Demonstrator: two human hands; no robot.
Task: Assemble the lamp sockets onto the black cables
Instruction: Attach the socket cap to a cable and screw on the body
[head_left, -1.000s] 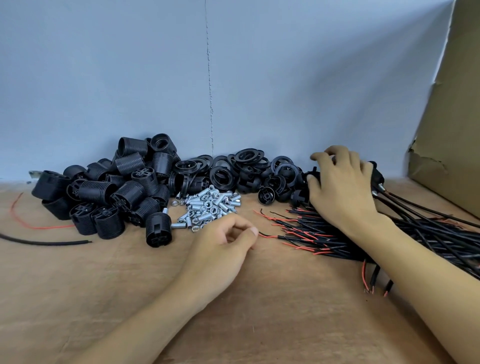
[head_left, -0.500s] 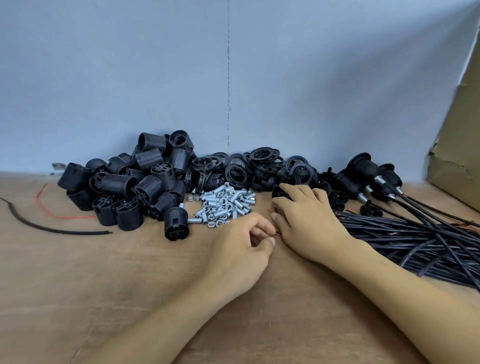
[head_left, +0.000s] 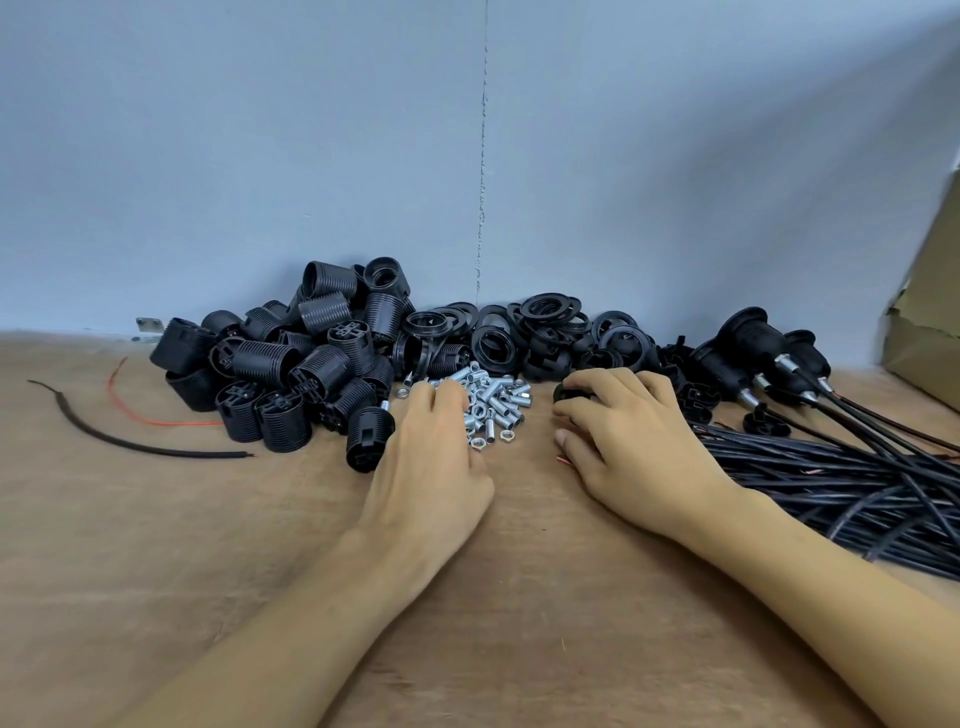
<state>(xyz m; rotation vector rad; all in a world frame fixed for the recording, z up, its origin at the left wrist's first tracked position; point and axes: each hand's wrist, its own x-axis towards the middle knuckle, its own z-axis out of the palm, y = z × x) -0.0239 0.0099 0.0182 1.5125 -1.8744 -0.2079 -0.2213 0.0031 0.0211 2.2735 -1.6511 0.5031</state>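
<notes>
Bare brown desk (head_left: 156, 571) nearest.

Left hand (head_left: 431, 467): knuckles up, fingers bent down into the heap of small metal threaded tubes and nuts (head_left: 498, 402). Fingertips hidden, so I cannot tell whether one is pinched.

Right hand (head_left: 636, 447): fingers arched over a small black cap (head_left: 571, 393), fingertips on it. The thumb is apart from the cap and lies by bare red wire ends (head_left: 562, 460). Cannot tell whether the cap is gripped or only touched.

Bundle of black cables (head_left: 857, 483) lies just right of that hand and runs off the right edge.

Left of the left hand: loose threaded lamp sockets (head_left: 311, 364) in a heap. A stray black wire (head_left: 130, 441) and a red wire (head_left: 140, 415) lie further left.

Behind, against the blue wall (head_left: 260, 156): black rings (head_left: 545, 322). Far right: finished sockets on cables (head_left: 753, 348), then cardboard (head_left: 930, 332).

Judgement: this is the parts-gathering step for a new unit. The next move calls for lifting one tube and one cap clear of their heaps, then threading a cable end through.
</notes>
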